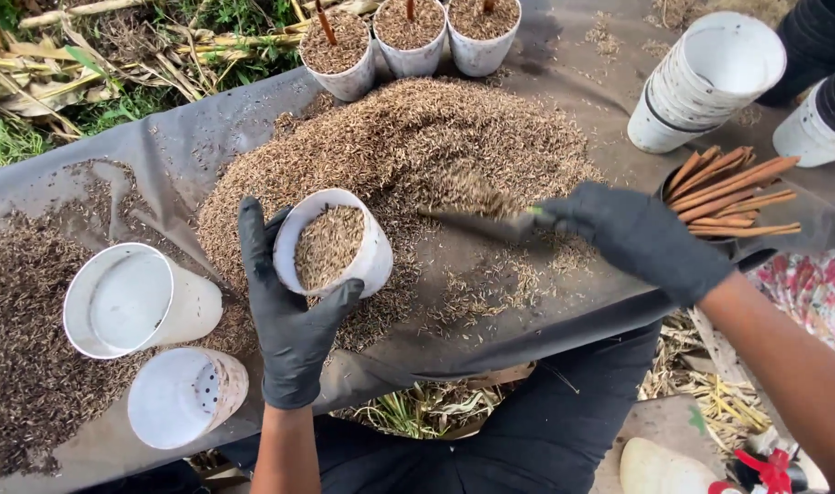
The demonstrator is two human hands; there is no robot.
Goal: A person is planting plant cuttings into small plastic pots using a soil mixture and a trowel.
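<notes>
Two gloved hands are working over a dark sheet [207, 128] that is lying on the ground and carrying a big heap of husks [408, 146]. The left hand [289, 311] is wrapping its fingers around a white pot [339, 247], gripping it firmly and tilting its mouth toward the heap; the pot is sitting partly filled with husks, just at the near edge of the pile. The right hand [637, 238] is closing around the handle of a small scoop [477, 215], which is carrying a load of husks and hovering between the heap and the pot, blurred by motion.

Two empty white pots [138, 302] are lying on their sides to the left of the held pot, beside darker husks. Three filled pots [408, 41] with brown sticks standing in them are sitting at the far edge of the heap. A stack of white pots [701, 87] is leaning at the upper right, and a dark container of brown sticks [728, 192] is resting just behind the right hand.
</notes>
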